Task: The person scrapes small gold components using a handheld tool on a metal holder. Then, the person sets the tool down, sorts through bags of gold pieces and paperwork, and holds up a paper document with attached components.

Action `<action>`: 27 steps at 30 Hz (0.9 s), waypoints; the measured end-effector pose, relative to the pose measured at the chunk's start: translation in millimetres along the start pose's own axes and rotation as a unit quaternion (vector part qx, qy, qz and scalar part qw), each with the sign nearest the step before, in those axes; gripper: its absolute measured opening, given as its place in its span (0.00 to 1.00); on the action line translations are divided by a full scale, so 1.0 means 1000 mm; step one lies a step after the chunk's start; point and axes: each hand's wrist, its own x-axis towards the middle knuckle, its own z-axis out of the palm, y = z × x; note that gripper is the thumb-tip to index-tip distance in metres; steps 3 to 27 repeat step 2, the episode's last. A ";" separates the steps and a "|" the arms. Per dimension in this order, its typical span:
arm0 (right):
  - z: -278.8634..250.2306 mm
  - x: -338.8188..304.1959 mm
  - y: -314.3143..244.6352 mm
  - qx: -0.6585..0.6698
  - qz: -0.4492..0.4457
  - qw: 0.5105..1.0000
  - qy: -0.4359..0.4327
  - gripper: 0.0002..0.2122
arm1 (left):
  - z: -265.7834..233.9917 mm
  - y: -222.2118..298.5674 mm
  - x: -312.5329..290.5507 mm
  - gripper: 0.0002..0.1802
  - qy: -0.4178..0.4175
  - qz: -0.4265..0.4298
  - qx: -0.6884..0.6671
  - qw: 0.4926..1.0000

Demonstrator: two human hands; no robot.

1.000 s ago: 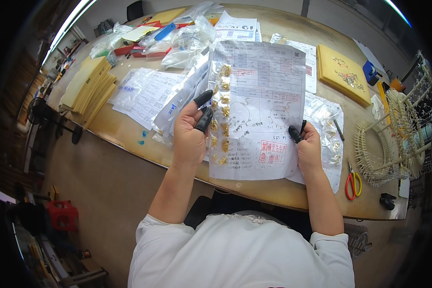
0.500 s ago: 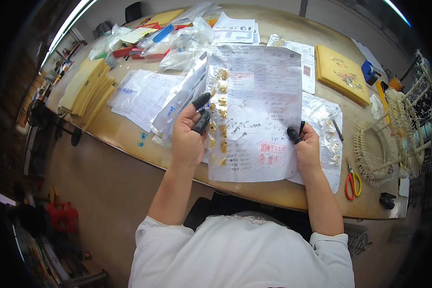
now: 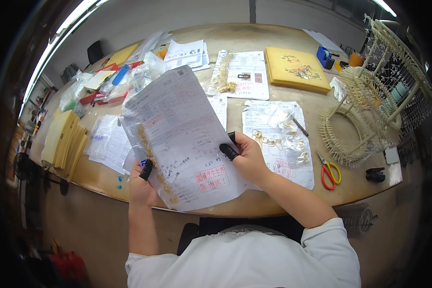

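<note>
A large printed sheet (image 3: 177, 103) with a table, hand drawings and a red stamp is held up and tilted over the table's near edge. Along its left side runs a clear plastic strip with small gold pieces (image 3: 154, 165). My left hand (image 3: 141, 189) grips the sheet's lower left edge, a black finger cot on its thumb; its other fingers are hidden behind the paper. At the right edge, my right hand (image 3: 248, 156) pinches the sheet between black-capped thumb and finger. More papers (image 3: 134, 156) show behind the sheet's left side.
Right of the sheet, bagged gold rings (image 3: 269, 140) lie on another paper, near red-and-yellow scissors (image 3: 329, 173). A cream ring-shaped rack (image 3: 343, 139) stands far right. Yellow pads (image 3: 297, 69) hold small pieces. Plastic bags (image 3: 144, 69) and stacked yellow boards (image 3: 60, 139) occupy the left.
The sheet has moved left and turned, its top now leaning left. Both hands moved left and lower with it. The view has shifted right, showing more gold pieces on papers behind.
</note>
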 end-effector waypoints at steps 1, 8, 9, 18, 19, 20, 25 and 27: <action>0.000 0.004 0.000 -0.029 -0.006 1.000 -0.005 0.06 | 0.002 0.003 0.003 0.19 0.026 0.019 0.056 0.998; 0.004 0.007 -0.006 -0.006 0.002 1.000 -0.012 0.06 | -0.009 0.006 0.009 0.21 0.015 0.056 0.160 0.985; 0.004 0.007 -0.006 -0.006 0.002 1.000 -0.012 0.06 | -0.009 0.006 0.009 0.21 0.015 0.056 0.160 0.985; 0.004 0.007 -0.006 -0.006 0.002 1.000 -0.012 0.06 | -0.009 0.006 0.009 0.21 0.015 0.056 0.160 0.985; 0.004 0.007 -0.006 -0.006 0.002 1.000 -0.012 0.06 | -0.009 0.006 0.009 0.21 0.015 0.056 0.160 0.985; 0.004 0.007 -0.006 -0.006 0.002 1.000 -0.012 0.06 | -0.009 0.006 0.009 0.21 0.015 0.056 0.160 0.985; 0.004 0.007 -0.006 -0.006 0.002 1.000 -0.012 0.06 | -0.009 0.006 0.009 0.21 0.015 0.056 0.160 0.985; 0.004 0.007 -0.006 -0.006 0.002 1.000 -0.012 0.06 | -0.009 0.006 0.009 0.21 0.015 0.056 0.160 0.985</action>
